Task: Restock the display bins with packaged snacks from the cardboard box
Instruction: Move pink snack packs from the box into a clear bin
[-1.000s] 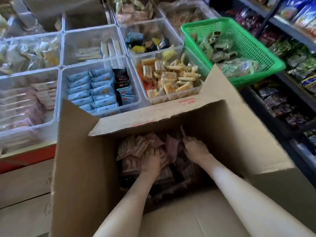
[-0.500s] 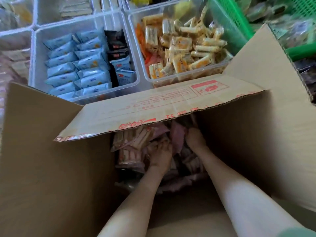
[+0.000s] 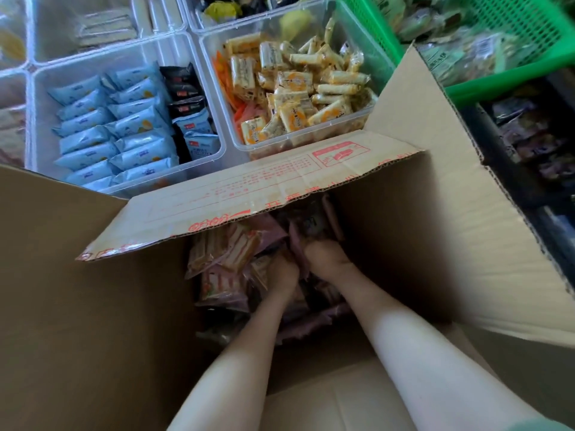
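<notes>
Two display bins (image 3: 93,65), upper left and upper centre, look fairly stocked; nothing is lifted out yet. Lower centre, inside the cardboard box (image 3: 93,306), packaged snacks (image 3: 224,259) bury left hand (image 3: 281,272) and right hand (image 3: 326,259); I cannot tell either grip's closure.

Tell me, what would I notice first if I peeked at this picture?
The big open cardboard box fills the front, with the left hand and right hand reaching down into a pile of pinkish snack packets at its bottom. Just behind it, a clear bin on the left holds neat rows of light-blue packets, and a second bin beside it is heaped with yellow packets. A bright green basket sits at the top right.
</notes>
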